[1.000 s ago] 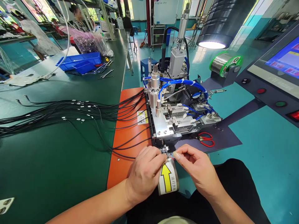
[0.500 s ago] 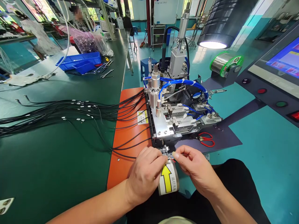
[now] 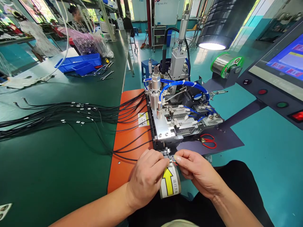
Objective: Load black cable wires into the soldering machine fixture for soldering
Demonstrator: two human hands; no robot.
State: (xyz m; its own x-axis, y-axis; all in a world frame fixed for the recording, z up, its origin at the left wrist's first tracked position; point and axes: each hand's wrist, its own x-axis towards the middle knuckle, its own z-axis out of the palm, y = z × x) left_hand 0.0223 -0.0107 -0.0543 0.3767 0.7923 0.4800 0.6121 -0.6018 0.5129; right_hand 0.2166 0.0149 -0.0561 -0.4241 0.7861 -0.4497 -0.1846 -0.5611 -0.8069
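At the near end of a soldering machine (image 3: 163,126), my left hand (image 3: 149,170) is closed around the end of a black cable (image 3: 126,157), its thumb and forefinger pinched together. Thin coloured wires (image 3: 175,163) stick out just past those fingertips. My right hand (image 3: 196,165) has thumb and index finger pressed together at these wires; the exact contact is partly hidden. Behind the fingertips sits a small dark metal clip (image 3: 167,151) of the machine's conveyor. Below them curves a white drum label (image 3: 169,184) with a yellow arrow.
Several black cables run over an orange plate (image 3: 127,123) onto the green table (image 3: 59,170). Red-handled scissors (image 3: 208,142) lie on the machine's base. A solder spool (image 3: 224,65), a lamp (image 3: 215,28) and a control panel (image 3: 281,78) stand right. Blue trays (image 3: 82,63) and wrenches lie far left.
The whole view has shifted slightly to the left. My right fingertips have shifted very slightly at the wires, whose coloured ends show a bit more; my left hand keeps its grip.
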